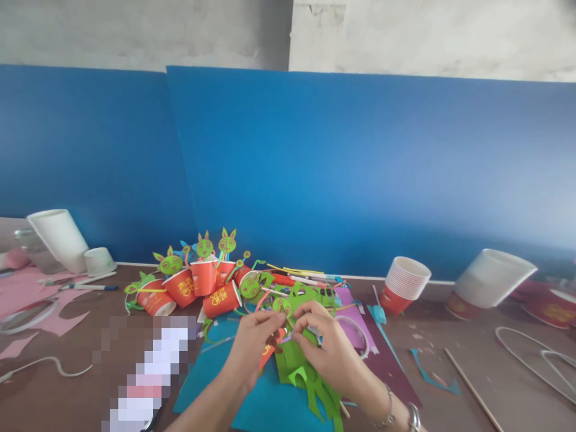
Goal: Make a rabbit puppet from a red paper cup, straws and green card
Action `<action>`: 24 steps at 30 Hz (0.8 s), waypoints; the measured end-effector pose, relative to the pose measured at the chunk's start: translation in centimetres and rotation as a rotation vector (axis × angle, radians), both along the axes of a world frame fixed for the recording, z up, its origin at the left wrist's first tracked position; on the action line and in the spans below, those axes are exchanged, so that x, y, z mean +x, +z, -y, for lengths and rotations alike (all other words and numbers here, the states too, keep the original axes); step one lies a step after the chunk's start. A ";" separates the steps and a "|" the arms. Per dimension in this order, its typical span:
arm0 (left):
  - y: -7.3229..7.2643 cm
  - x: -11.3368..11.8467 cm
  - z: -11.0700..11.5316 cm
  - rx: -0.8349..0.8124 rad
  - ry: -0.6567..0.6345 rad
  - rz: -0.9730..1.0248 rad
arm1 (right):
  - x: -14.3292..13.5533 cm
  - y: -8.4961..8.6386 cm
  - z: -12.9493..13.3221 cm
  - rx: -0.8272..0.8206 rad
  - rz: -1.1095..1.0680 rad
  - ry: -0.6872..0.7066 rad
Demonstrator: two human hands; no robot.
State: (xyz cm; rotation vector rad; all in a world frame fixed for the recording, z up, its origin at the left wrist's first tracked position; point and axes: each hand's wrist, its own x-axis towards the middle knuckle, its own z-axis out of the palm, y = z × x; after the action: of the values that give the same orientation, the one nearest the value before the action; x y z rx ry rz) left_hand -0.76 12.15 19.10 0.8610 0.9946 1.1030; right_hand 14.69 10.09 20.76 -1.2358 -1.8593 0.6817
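My left hand (258, 342) has its thumb and fingertips pressed together beside a small green paper face (282, 306); what the pinch holds is too small to make out. My right hand (317, 336) is curled just to the right, its thumb and fingers closed towards each other, their contents unclear. A red paper cup (266, 358) lies partly hidden behind my left hand. Green cut paper scraps (288, 360) spread beneath both hands over a blue sheet (243, 390).
Red cups with green animal faces (204, 277) cluster at the back left. A cup stack (405, 285) stands right, near a wooden stick (472, 390). A tape roll (363, 339) lies beside my right hand. Blue panels (337, 168) rise behind.
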 end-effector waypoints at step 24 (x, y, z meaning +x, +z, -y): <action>-0.5 0.4 0.1 0.116 -0.131 -0.331 | 0.0 -0.6 -0.1 -0.032 0.201 -0.056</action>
State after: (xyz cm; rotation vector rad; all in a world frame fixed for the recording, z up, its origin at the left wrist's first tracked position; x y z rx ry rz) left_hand -0.36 12.09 18.58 1.2137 1.1356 0.9306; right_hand 14.71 10.16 20.18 -1.4155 -1.9748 0.5764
